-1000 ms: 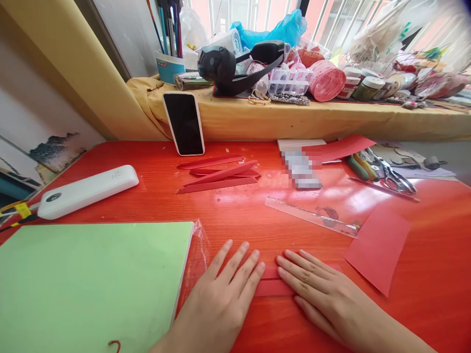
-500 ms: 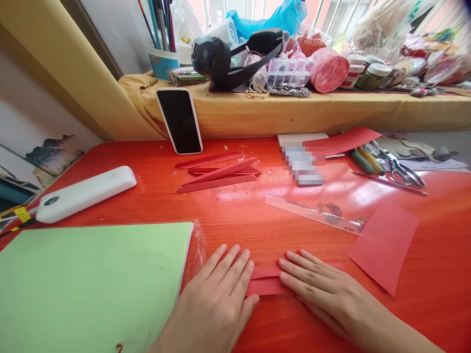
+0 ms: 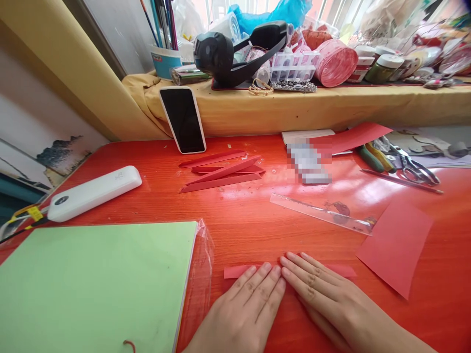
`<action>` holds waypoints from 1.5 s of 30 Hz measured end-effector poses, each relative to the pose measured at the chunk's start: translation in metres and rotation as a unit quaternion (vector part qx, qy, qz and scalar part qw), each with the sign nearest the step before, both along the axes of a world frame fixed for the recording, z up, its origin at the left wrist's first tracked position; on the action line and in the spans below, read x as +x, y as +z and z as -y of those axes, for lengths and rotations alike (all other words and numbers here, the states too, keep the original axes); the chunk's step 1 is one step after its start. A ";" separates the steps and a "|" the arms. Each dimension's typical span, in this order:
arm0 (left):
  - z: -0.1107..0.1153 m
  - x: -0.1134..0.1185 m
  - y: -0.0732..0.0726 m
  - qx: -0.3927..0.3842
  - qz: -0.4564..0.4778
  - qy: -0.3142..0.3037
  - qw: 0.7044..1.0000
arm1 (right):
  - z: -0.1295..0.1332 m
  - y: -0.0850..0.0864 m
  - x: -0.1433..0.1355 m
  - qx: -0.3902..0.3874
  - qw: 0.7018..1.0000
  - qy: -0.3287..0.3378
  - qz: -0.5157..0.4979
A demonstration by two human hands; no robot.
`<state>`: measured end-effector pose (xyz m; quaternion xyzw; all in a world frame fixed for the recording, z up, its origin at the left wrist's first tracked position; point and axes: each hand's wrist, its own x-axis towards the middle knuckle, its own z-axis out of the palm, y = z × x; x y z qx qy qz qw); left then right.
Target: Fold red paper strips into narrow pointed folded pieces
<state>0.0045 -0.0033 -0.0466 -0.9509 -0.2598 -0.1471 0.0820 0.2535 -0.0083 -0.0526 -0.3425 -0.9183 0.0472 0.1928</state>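
Flat on the red table lies a narrow folded strip of red paper (image 3: pixel 235 271), its middle hidden under both hands. My left hand (image 3: pixel 253 299) presses on it with fingers stretched out. Fingertips of my right hand (image 3: pixel 320 284), also laid flat, meet those of the left near the strip's centre. The strip's right end shows past the right hand. Farther back is a small pile of folded red strips (image 3: pixel 224 172). A clear ruler (image 3: pixel 320 214) touches a larger red sheet (image 3: pixel 397 247) on the right.
Green paper (image 3: pixel 99 284) in a clear sleeve covers the left front. A white device (image 3: pixel 94 193) and an upright phone (image 3: pixel 183 120) stand behind. Scissors (image 3: pixel 414 166), pliers (image 3: pixel 379 157) and a pencil (image 3: pixel 403 181) lie back right, below a cluttered ledge (image 3: pixel 294 110).
My left hand has slid right along the strip until its fingertips reach my right hand, uncovering the strip's left end. The right hand stays nearly in place. The view has shifted slightly.
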 end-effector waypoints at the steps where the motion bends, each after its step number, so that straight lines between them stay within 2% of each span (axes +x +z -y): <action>1: 0.000 0.000 0.000 0.001 0.000 0.001 1.000 | 0.001 0.001 0.000 -0.006 1.000 -0.002 -0.005; 5: 0.000 -0.001 -0.001 0.004 -0.002 0.017 1.000 | 0.001 0.004 0.000 -0.028 0.999 -0.003 -0.015; 12: -0.001 -0.005 0.001 0.005 -0.001 0.037 0.999 | -0.001 -0.001 0.001 -0.010 1.000 0.014 -0.011; 27: 0.000 -0.010 0.000 0.025 0.012 0.011 1.000 | -0.001 0.003 0.001 -0.048 0.999 0.005 -0.017; 31: -0.002 -0.008 0.003 0.013 0.006 0.013 1.000 | -0.001 0.002 -0.001 -0.026 1.000 0.012 0.001; 34: -0.003 -0.006 -0.002 -0.003 -0.005 0.014 1.000 | -0.001 0.002 -0.003 -0.014 1.000 0.018 0.013; 37: -0.001 -0.005 -0.010 0.012 0.008 0.028 0.999 | -0.001 0.004 -0.002 -0.038 0.999 0.012 0.016; 40: 0.003 -0.009 -0.013 0.036 0.025 0.050 0.998 | 0.000 0.006 0.002 -0.063 0.998 0.002 0.020; 41: 0.004 -0.011 -0.012 0.017 -0.014 0.041 0.999 | 0.001 0.006 0.005 -0.068 0.997 -0.001 0.023; 45: 0.006 -0.021 -0.003 -0.004 -0.026 0.059 0.998 | 0.009 0.007 0.026 -0.048 0.997 -0.030 0.047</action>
